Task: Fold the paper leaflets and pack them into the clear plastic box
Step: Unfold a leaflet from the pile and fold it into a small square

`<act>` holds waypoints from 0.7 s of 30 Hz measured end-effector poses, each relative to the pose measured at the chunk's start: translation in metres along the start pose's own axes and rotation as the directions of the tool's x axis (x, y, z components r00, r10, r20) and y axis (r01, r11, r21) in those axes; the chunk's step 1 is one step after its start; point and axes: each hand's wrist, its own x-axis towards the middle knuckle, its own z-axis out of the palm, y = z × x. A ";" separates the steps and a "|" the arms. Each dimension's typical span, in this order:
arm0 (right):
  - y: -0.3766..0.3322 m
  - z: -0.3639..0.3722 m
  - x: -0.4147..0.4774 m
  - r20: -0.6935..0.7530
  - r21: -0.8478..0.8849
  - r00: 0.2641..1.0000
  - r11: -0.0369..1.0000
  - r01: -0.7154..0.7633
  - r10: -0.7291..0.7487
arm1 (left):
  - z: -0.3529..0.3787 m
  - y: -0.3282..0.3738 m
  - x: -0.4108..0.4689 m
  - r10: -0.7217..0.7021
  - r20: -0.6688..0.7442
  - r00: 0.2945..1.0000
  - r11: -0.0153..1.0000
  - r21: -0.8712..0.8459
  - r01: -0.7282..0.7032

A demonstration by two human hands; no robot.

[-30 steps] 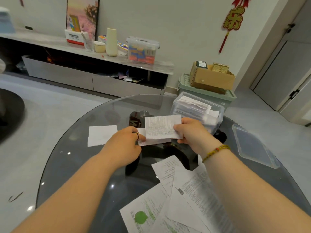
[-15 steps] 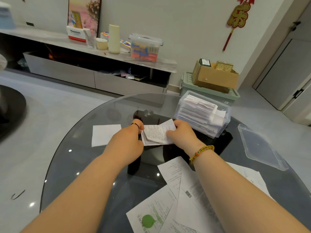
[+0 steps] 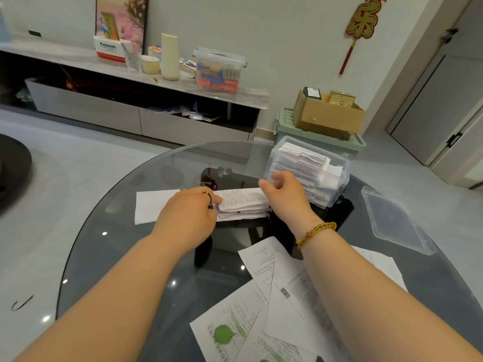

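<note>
The left hand [image 3: 190,215] is pinching the left end of the folded leaflet [image 3: 243,205] while the right hand [image 3: 285,197] is gripping its right end, beside the clear plastic box [image 3: 339,184].

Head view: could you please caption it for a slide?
Left hand and right hand fold white paper leaflet by clear plastic box.

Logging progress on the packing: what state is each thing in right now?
Box: open, almost full of folded papers.
Lid: off, lying on the table.
Leaflet: folded, held at both ends.
Left hand: grips the left end.
Right hand: grips the right end.
Loose sheets: unfolded, flat, overlapping.
</note>
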 end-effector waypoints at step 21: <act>0.048 -0.113 -0.107 0.361 -0.383 0.910 0.922 -0.054 0.203 | -0.013 0.038 -0.033 0.101 -0.121 0.987 0.987 -0.111 -0.114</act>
